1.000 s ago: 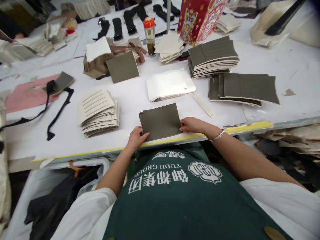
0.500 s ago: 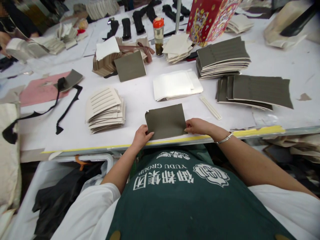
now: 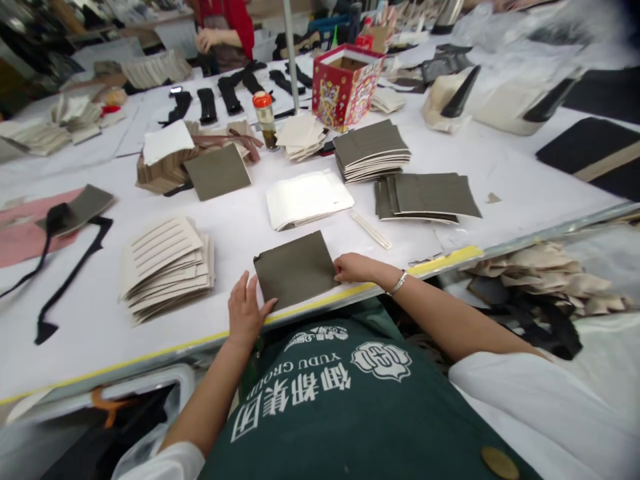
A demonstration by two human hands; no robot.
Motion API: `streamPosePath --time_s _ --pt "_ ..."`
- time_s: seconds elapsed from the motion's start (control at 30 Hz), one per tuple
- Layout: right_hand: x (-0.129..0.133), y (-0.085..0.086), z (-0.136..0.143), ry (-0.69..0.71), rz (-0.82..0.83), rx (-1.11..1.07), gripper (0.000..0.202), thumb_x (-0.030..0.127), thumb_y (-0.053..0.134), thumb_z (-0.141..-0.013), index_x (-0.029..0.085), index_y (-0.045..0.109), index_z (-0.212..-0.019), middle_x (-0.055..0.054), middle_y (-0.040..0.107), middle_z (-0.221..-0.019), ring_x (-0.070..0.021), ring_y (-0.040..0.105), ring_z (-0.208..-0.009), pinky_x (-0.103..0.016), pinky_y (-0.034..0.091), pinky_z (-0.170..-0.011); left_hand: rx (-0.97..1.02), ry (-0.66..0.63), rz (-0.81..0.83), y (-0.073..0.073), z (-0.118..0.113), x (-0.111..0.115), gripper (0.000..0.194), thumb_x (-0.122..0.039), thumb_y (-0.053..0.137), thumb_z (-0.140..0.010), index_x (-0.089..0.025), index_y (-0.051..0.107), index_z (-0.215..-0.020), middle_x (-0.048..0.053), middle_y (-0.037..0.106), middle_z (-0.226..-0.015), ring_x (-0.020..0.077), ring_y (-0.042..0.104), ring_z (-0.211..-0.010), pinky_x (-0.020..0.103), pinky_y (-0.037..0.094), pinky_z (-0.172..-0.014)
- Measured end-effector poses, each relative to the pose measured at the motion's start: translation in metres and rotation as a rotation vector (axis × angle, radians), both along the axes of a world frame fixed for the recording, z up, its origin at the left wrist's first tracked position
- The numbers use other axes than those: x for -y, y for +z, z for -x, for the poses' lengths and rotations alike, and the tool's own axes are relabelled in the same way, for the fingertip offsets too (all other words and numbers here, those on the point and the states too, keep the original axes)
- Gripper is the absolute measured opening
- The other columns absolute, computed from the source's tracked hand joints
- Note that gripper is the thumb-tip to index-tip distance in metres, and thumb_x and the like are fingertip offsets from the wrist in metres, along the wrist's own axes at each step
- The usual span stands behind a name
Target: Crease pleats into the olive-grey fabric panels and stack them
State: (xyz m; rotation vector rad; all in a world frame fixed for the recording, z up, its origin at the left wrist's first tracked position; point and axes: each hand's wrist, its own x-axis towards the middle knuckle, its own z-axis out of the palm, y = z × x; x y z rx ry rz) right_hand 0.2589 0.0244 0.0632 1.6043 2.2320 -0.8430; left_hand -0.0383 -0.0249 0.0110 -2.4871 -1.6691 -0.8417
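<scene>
A dark olive-grey rectangular sheet (image 3: 295, 272) lies at the table's front edge, one far corner slightly notched. My right hand (image 3: 356, 268) has its fingers closed on the sheet's right edge. At the opposite edge, my left hand (image 3: 246, 311) is open, fingers spread upward and the thumb at the near left corner. To the left stands a fanned stack of cream pieces with slits (image 3: 167, 267). Beyond the sheet are a pile of white sheets (image 3: 309, 199) and two stacks of dark pieces, one farther back (image 3: 373, 148) and one nearer (image 3: 435, 193).
Yellow tape (image 3: 325, 299) runs along the table's front edge. A red patterned box (image 3: 336, 100) and an orange-capped bottle (image 3: 265, 120) stand farther back, near a metal pole (image 3: 290, 57). Black straps (image 3: 75, 273) lie at left. Across the table is a person in red (image 3: 225, 33).
The view has swung to the right, so the table contents appear farther left. My left fingers have lifted and spread from the sheet's edge; my right hand keeps its hold.
</scene>
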Motion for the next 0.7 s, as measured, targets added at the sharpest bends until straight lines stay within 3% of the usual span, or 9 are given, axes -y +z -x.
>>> streamPosePath --time_s 0.07,0.2,0.27,0.4,0.53,0.7 --pt "-0.002 0.001 -0.001 -0.006 0.007 -0.005 0.021 0.026 0.056 -0.072 0.014 0.067 -0.083 -0.006 0.068 -0.073 -0.0159 0.058 -0.066 -0.023 0.032 -0.053 -0.04 -0.072 -0.056 0.005 -0.013 0.001 0.047 -0.033 0.056 -0.081 -0.016 0.046 -0.123 0.017 0.045 -0.13 0.0309 0.041 -0.121 0.048 0.033 -0.098" --pt "-0.002 -0.001 -0.002 -0.031 0.024 -0.051 0.021 0.025 0.055 -0.071 0.013 0.068 -0.082 -0.006 0.067 -0.068 -0.0152 0.058 -0.063 -0.022 0.033 -0.053 -0.07 -0.496 0.0 0.006 -0.07 0.001 0.036 -0.018 0.041 -0.087 -0.021 0.05 -0.121 0.01 0.058 -0.116 0.0219 0.051 -0.108 0.037 0.04 -0.093" --pt "-0.002 -0.003 -0.004 -0.029 0.008 -0.069 0.021 0.024 0.055 -0.07 0.013 0.068 -0.083 -0.006 0.067 -0.067 -0.0154 0.059 -0.064 -0.022 0.034 -0.053 -0.15 -0.596 0.069 0.002 -0.098 0.0 0.035 -0.017 0.038 -0.087 -0.02 0.053 -0.119 0.011 0.061 -0.109 0.0212 0.054 -0.099 0.036 0.044 -0.085" --pt "-0.012 -0.007 -0.01 -0.042 0.11 -0.178 0.023 0.027 0.055 -0.072 0.013 0.067 -0.085 -0.004 0.065 -0.063 -0.0128 0.055 -0.057 -0.021 0.035 -0.052 -0.326 -0.561 0.072 -0.004 -0.122 -0.002 0.031 -0.022 0.038 -0.088 -0.016 0.055 -0.114 0.013 0.061 -0.104 0.0227 0.054 -0.088 0.037 0.044 -0.073" --pt "-0.036 -0.01 -0.017 -0.101 0.198 -0.398 0.022 0.03 0.054 -0.075 0.011 0.064 -0.081 0.0 0.06 -0.059 -0.0079 0.047 -0.049 -0.019 0.035 -0.049 -0.359 -0.554 0.02 -0.004 -0.121 -0.002 0.03 -0.023 0.039 -0.088 -0.015 0.055 -0.112 0.013 0.06 -0.104 0.0229 0.053 -0.088 0.036 0.042 -0.072" --pt "-0.057 -0.016 -0.019 -0.048 0.191 -0.43 0.015 0.026 0.058 -0.07 0.012 0.063 -0.071 0.004 0.053 -0.05 -0.0071 0.042 -0.045 -0.019 0.032 -0.046 -0.369 -0.54 0.068 -0.001 -0.124 -0.004 0.029 -0.022 0.037 -0.089 -0.018 0.058 -0.109 0.012 0.061 -0.101 0.0214 0.052 -0.086 0.035 0.041 -0.07"
